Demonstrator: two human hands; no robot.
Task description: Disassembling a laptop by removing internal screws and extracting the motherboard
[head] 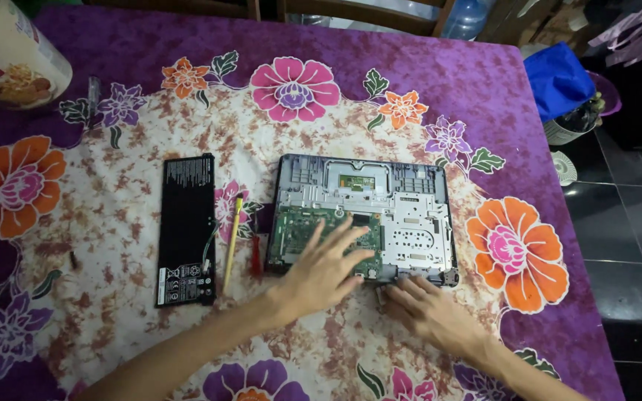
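An opened laptop base (pixel 403 215) lies on the flowered cloth with its bottom cover off, showing a green circuit board (pixel 295 230) and a silver metal frame. My left hand (pixel 325 267) rests flat on the circuit board with fingers spread. My right hand (pixel 421 304) touches the laptop's near edge at the front right corner; whether its fingers pinch anything there is hidden. A flat black battery pack (pixel 186 226) lies to the left of the laptop. Between them lie a yellow-handled tool (pixel 232 238) and a red-handled screwdriver (pixel 255 256).
A purple floral tablecloth (pixel 113 148) covers the table. A large printed jar (pixel 9 52) stands at the far left corner. A small dark screw-like piece (pixel 73 260) lies left of the battery. A blue bag (pixel 559 78) and dark tiled floor are off the right edge.
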